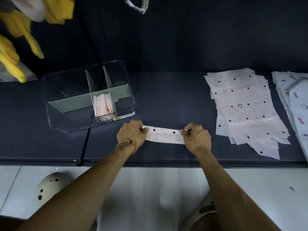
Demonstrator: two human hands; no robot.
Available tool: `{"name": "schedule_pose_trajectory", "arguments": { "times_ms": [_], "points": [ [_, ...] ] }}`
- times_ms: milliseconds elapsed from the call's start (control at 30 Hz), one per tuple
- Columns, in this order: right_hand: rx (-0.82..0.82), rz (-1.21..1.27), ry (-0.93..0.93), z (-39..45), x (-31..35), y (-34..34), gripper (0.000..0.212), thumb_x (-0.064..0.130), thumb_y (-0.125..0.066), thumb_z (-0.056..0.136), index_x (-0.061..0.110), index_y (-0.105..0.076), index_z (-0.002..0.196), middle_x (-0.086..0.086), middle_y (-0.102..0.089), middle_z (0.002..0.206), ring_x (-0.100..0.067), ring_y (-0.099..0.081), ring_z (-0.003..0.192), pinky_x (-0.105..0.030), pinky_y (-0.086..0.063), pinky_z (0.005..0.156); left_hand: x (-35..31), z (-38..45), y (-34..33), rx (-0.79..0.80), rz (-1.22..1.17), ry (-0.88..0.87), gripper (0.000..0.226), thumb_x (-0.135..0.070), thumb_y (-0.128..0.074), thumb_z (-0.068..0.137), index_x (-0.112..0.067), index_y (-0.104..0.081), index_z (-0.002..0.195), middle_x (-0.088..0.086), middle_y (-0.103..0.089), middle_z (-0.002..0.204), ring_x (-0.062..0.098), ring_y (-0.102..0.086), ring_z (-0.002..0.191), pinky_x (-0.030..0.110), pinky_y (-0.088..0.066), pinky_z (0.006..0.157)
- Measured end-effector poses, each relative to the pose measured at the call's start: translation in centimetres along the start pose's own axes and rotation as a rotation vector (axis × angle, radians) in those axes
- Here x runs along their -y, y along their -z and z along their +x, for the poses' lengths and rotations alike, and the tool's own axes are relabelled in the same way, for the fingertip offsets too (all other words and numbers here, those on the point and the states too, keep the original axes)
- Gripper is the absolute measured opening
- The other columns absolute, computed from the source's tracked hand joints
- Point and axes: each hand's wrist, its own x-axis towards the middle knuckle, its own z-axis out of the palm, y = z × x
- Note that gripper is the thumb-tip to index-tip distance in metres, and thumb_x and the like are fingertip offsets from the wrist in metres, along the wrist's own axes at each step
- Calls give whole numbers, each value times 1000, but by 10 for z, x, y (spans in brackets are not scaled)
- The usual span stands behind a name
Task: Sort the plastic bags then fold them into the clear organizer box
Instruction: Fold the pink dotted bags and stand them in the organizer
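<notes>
Nearest the viewer, two cream perforated clogs (50, 185) are seen on the pale floor below the table's front edge. On the dark table (166, 100), a polka-dot plastic bag folded into a narrow strip (165, 135) is held flat near the front edge: its left end is pinched by the left hand (131, 133), on whose wrist a beaded bracelet (129, 144) is worn, and its right end is pinched by the right hand (195, 137). To the right, a fanned stack of flat polka-dot bags (246, 110) is laid out, with bags printed with bows (298, 105) beside it. Farther left, the clear organizer box (55, 117) is placed; folded bags (103, 104) are stood upright in its middle front compartment, between grey dividers (71, 102). Yellow bags (15, 47) are seen at the far left.
</notes>
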Motion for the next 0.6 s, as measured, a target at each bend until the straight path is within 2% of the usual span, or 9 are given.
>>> {"name": "schedule_pose_trajectory", "arguments": {
  "times_ms": [133, 200, 267, 333, 367, 400, 467, 533, 600],
  "points": [
    [1, -46, -19, 3, 4, 1, 18, 38, -62, 89, 20, -66, 89, -7, -69, 87, -29, -63, 89, -29, -46, 72, -1, 0, 0, -21, 34, 4, 21, -45, -62, 86, -24, -60, 89, 4, -66, 99, 27, -61, 94, 33, -49, 75],
    [-4, -56, -35, 3, 5, 0, 19, 38, -62, 89, 20, -67, 91, -8, -69, 89, -30, -63, 92, -30, -47, 74, -2, -3, 0, -95, 111, -40, 25, -44, -62, 86, -22, -56, 96, 4, -65, 98, 28, -61, 93, 35, -49, 71],
    [-7, -56, -37, 3, 7, 0, 20, 39, -62, 89, 19, -66, 93, -9, -69, 90, -31, -62, 93, -32, -49, 75, -1, -12, 0, -228, 170, -270, 22, -29, -67, 84, -19, -58, 102, 4, -63, 101, 28, -60, 96, 37, -53, 70],
    [-3, -54, -42, 1, 8, -1, 22, 39, -63, 89, 18, -66, 94, -9, -68, 91, -31, -62, 92, -33, -50, 75, 6, -17, -3, -272, 206, -644, 27, -6, -76, 72, -14, -70, 97, 5, -67, 105, 30, -63, 98, 41, -57, 75],
    [-5, -66, -44, 0, 8, 0, 23, 40, -63, 89, 17, -65, 94, -9, -68, 91, -31, -63, 91, -33, -50, 74, 12, -15, -5, -273, 246, -811, 30, -2, -77, 70, -12, -73, 98, 6, -69, 109, 29, -65, 101, 43, -56, 82],
    [-28, -101, -38, -2, 8, 1, 24, 40, -63, 89, 17, -64, 94, -9, -68, 92, -31, -63, 90, -32, -48, 73, 17, -13, -6, -221, 279, -896, 32, -4, -75, 75, -11, -72, 106, 6, -67, 118, 27, -63, 110, 43, -50, 93],
    [-161, -269, 78, -8, 9, 0, 22, 33, -65, 88, 13, -63, 96, -10, -65, 97, -33, -61, 90, -34, -45, 72, 29, -10, -8, -48, 325, -876, 39, -16, -54, 95, -15, -54, 134, -1, -45, 144, 18, -41, 135, 36, -22, 114],
    [-314, -420, 330, -21, 15, -8, 18, 14, -71, 79, 8, -67, 95, -14, -63, 101, -36, -59, 89, -39, -46, 71, 37, -4, -12, 28, 354, -829, 45, -24, -36, 102, -22, -32, 147, -9, -23, 154, 9, -17, 144, 26, 1, 116],
    [-299, -358, 590, -38, 25, -25, 25, 9, -73, 77, 4, -70, 101, -18, -64, 116, -38, -62, 98, -43, -50, 79, 39, -4, -14, 56, 350, -809, 46, -24, -33, 103, -23, -26, 148, -10, -18, 156, 7, -10, 145, 23, 8, 114]
  ]
}}
